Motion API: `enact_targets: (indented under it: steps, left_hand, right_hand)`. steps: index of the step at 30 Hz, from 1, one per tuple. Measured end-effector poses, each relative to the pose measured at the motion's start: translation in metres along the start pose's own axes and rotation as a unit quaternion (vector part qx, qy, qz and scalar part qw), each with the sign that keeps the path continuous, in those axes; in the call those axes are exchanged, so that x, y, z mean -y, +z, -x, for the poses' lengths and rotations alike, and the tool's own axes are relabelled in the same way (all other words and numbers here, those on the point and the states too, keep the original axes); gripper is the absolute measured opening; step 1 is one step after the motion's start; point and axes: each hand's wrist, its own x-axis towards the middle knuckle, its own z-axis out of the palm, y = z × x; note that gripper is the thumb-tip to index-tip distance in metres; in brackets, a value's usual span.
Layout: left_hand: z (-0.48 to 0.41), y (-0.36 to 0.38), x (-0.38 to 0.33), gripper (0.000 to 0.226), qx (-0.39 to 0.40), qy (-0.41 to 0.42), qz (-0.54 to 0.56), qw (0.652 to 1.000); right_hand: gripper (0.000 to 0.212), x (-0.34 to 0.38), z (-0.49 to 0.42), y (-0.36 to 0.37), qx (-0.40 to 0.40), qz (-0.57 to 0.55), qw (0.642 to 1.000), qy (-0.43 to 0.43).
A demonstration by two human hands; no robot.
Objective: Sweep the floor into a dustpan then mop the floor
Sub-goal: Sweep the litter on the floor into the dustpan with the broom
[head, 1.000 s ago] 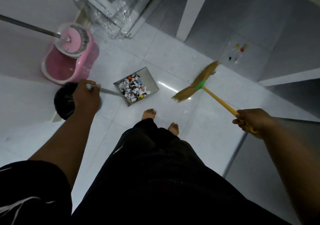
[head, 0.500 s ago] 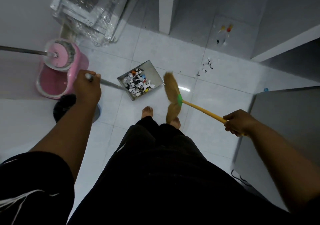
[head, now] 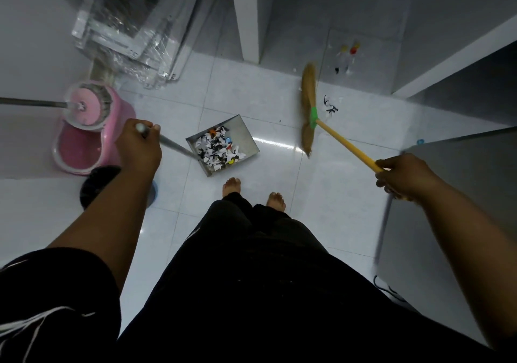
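Head view: left hand (head: 138,150) is gripping the dustpan (head: 243,136) handle, its tray, heaped with paper bits (head: 218,150), lying between the hands. Right hand (head: 402,178) is clasping the broom (head: 307,102); loose scraps (head: 330,105) beyond it are awaiting sweeping. Mopping is not yet starting; mop bucket (head: 78,147) is sitting beside the left hand.

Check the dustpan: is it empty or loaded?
Loaded: the dustpan holds a heap of paper scraps piled toward its handle; the far edge is bare.
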Motion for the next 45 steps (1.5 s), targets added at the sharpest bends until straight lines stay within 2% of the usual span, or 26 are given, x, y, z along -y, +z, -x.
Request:
enact_targets:
  steps: [4, 8, 13, 21, 27, 29, 34, 39, 42, 45]
  left_hand:
    - [-0.001, 0.009, -0.015, 0.021, -0.001, 0.008, 0.009, 1.0]
    - [-0.012, 0.017, -0.029, 0.019, 0.003, 0.01, 0.019, 1.0]
    - [-0.044, 0.033, -0.048, 0.019, 0.007, 0.025, 0.018, 0.999]
    - [-0.118, 0.067, -0.078, 0.011, 0.081, 0.047, 0.006, 0.996]
    - [-0.163, 0.107, -0.11, 0.01, 0.137, 0.062, -0.017, 0.989]
    - [-0.169, 0.121, -0.12, 0.011, 0.154, 0.069, -0.02, 0.985]
    - [-0.177, 0.159, -0.14, 0.012, 0.177, 0.083, -0.033, 0.98]
    - [-0.177, 0.19, -0.147, 0.014, 0.164, 0.105, -0.061, 0.979]
    - [-0.173, 0.207, -0.151, 0.014, 0.154, 0.108, -0.072, 0.98]
    - [-0.169, 0.219, -0.157, 0.015, 0.154, 0.114, -0.078, 0.978]
  right_hand:
    - [0.042, 0.019, 0.005, -0.013, 0.024, -0.096, 0.995, -0.022]
    - [0.038, 0.068, -0.016, -0.01, 0.053, -0.14, 0.989, -0.019]
    - [0.023, 0.126, -0.074, -0.004, 0.076, -0.172, 0.982, 0.029]
    - [0.025, 0.146, -0.117, -0.043, 0.029, -0.197, 0.972, 0.123]
    - [0.015, 0.148, -0.092, -0.085, 0.022, -0.248, 0.964, 0.088]
    - [0.019, 0.16, -0.096, -0.094, 0.022, -0.276, 0.959, 0.061]
    - [0.023, 0.216, -0.167, -0.108, 0.051, -0.355, 0.933, 0.029]
    - [0.027, 0.262, -0.259, -0.102, 0.117, -0.402, 0.906, 0.057]
    - [0.022, 0.253, -0.292, -0.095, 0.111, -0.394, 0.909, 0.082]
    - [0.017, 0.214, -0.305, -0.091, 0.067, -0.392, 0.91, 0.117]
